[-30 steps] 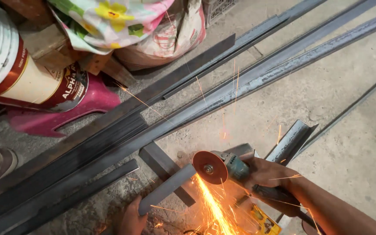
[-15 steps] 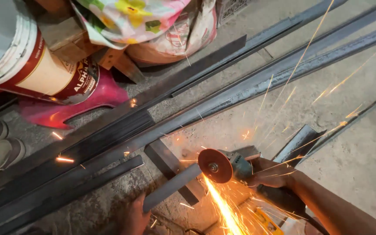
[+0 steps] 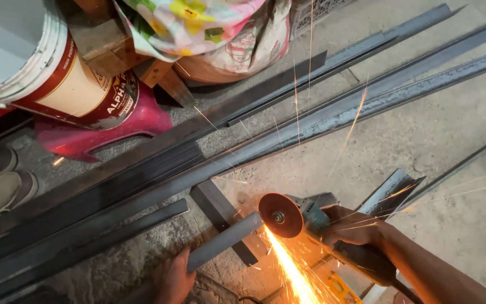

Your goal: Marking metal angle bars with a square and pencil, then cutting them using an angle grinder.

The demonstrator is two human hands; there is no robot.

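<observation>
Here, left hand (image 3: 172,278) steadying steel bar (image 3: 223,241), right hand (image 3: 352,225) gripping grinder (image 3: 302,214)

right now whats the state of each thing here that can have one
angle grinder: running, disc on the bar's end, throwing sparks
short metal bar: lying across a dark block, being cut at its right end
right hand: gripping the grinder body
left hand: holding the bar's near end down
long steel bars: lying flat on the concrete floor
paint bucket: tipped on its side
pink stool: under the bucket
</observation>
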